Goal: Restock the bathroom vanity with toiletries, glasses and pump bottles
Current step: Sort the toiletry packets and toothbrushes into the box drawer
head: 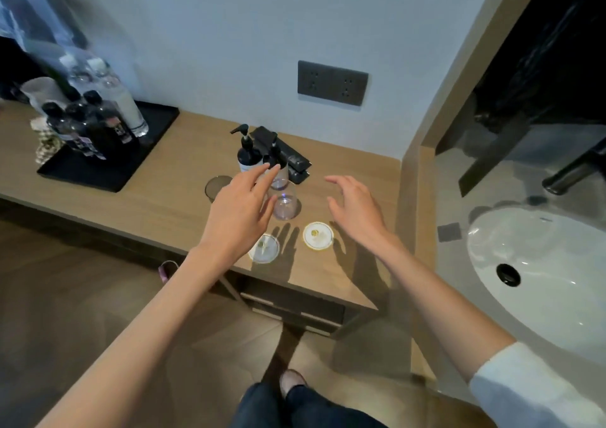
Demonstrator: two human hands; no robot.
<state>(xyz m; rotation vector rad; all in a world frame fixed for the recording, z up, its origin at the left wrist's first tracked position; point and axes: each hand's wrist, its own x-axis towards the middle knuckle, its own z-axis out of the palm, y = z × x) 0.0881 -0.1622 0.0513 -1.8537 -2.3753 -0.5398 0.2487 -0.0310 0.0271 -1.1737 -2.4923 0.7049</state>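
Nearest me, two round coasters, one half under my left wrist, the other in full view, sit bare at the desk edge. I read them as the spots waiting for glasses. My left hand reaches forward with a wide grip and straight fingers, holding nothing. Its thumb is beside the clear glass and its fingertips are at the second pump bottle. I can't tell whether they touch. My right hand hovers apart, also wide and empty, ready to steady something, I'd say. The clear glass stands upright and looks empty. A tinted glass stands to the left. Behind it is the dark pump bottle, just beside the other one, with a black toiletry box behind them. Far left, a black tray holds a cluster of small dark bottles.
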